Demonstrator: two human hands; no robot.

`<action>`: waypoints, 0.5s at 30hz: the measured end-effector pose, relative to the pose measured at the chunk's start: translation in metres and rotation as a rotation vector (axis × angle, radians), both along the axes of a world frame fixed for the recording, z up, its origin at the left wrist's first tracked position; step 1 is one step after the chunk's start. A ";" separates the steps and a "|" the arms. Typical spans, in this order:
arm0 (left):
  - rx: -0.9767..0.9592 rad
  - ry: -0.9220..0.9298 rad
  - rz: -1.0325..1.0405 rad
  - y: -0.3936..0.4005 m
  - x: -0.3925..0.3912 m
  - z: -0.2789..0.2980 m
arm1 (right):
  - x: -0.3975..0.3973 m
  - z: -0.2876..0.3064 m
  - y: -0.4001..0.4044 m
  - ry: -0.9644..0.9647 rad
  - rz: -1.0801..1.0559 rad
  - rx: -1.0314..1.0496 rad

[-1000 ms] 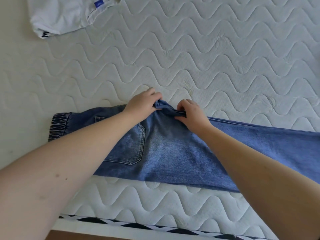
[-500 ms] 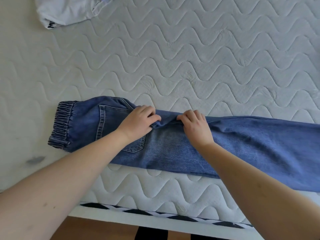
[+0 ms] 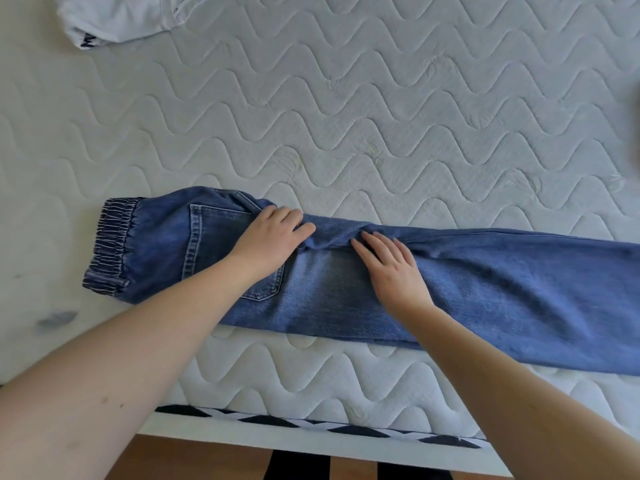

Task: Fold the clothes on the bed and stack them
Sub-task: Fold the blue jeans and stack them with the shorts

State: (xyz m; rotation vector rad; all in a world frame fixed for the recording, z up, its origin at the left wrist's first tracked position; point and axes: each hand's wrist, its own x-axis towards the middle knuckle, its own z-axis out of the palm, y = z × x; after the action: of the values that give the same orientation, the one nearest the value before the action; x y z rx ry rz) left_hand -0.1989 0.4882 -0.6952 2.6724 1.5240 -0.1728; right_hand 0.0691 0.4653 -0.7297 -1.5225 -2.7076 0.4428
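Observation:
A pair of blue jeans (image 3: 502, 292) lies folded lengthwise along the near side of the white quilted mattress (image 3: 346, 116), elastic waistband at the left, legs running off the right edge. My left hand (image 3: 273, 237) rests on the back pocket area, fingers curled at the folded crotch flap. My right hand (image 3: 391, 268) lies flat on the denim just right of it, fingers apart, pressing down. A white garment (image 3: 114, 19) lies at the far left corner of the view.
The near edge of the mattress shows a black-and-white patterned trim (image 3: 311, 422) with a white bed frame below. Wooden floor (image 3: 194, 459) is visible under it. A dark blurred shape sits at the right edge (image 3: 636, 112).
The crotch flap has been folded in onto the jeans, giving a straight top edge. Both hands went from pinching the flap to resting on the denim; the right one flattened out.

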 end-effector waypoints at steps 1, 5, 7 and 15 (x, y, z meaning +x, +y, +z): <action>0.009 0.004 0.001 0.005 0.000 0.001 | 0.003 0.002 0.005 0.020 -0.043 0.029; -0.020 -0.063 0.062 0.028 0.005 0.012 | 0.022 0.008 0.033 0.029 -0.298 0.107; -0.019 -0.080 0.061 0.036 0.007 0.017 | 0.031 0.013 0.052 0.006 -0.377 0.031; 0.083 -0.078 -0.023 0.006 0.006 -0.009 | 0.039 0.019 0.081 0.146 -0.694 -0.205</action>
State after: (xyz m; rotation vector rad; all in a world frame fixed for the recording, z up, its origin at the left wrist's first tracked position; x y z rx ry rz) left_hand -0.1924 0.4943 -0.7045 2.7254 1.5104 -0.0057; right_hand 0.1082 0.5464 -0.7109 -2.2223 -1.8923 0.7616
